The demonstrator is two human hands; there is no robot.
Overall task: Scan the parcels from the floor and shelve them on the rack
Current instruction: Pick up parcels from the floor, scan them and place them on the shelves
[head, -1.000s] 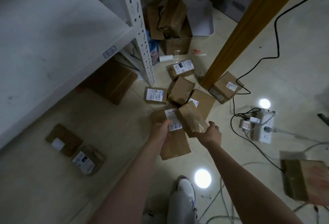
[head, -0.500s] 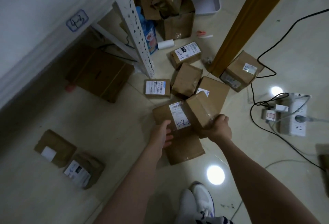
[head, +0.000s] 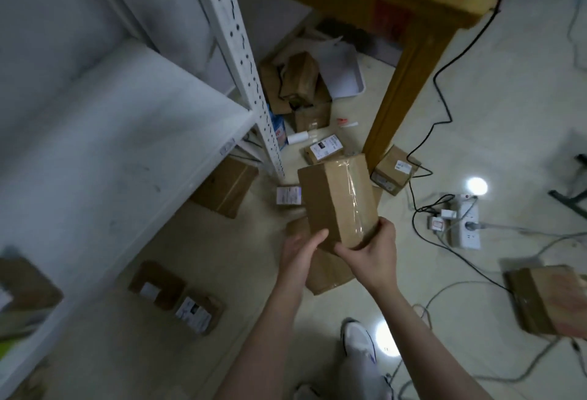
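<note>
Above the floor (head: 222, 256), right hand (head: 371, 253) clasps only the parcel's (head: 336, 196) near end, left hand (head: 301, 250) touching alongside, its grip unseen: the far-heavy, tape-slick parcel may tip and drop.

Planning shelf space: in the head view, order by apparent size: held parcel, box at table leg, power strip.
1. Held parcel, largest, though nearness to the camera inflates it.
2. Box at table leg.
3. Power strip, smallest.

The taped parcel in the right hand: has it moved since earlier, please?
Yes. The taped parcel, in the right hand, has risen off the floor pile, toward the table leg.
</note>
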